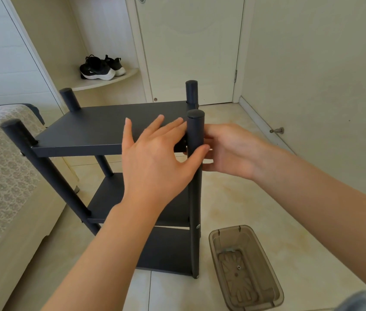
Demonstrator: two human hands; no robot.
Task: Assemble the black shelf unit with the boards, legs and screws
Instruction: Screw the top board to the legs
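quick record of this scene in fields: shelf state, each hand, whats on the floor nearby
shelf unit: upright on floor, three boards, four legs
left hand: open, fingers over top board, thumb on front right leg
right hand: fingers curled against that leg, grip unclear
tray: brown plastic, on floor right of unit, small metal part inside

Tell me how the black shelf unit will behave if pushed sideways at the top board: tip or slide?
Likely tippy: the shelf unit stands tall and narrow on slim round legs, so a high shove may tip it. On the glossy floor tiles it could also slide. It probably stays stiff, as three boards tie the legs.
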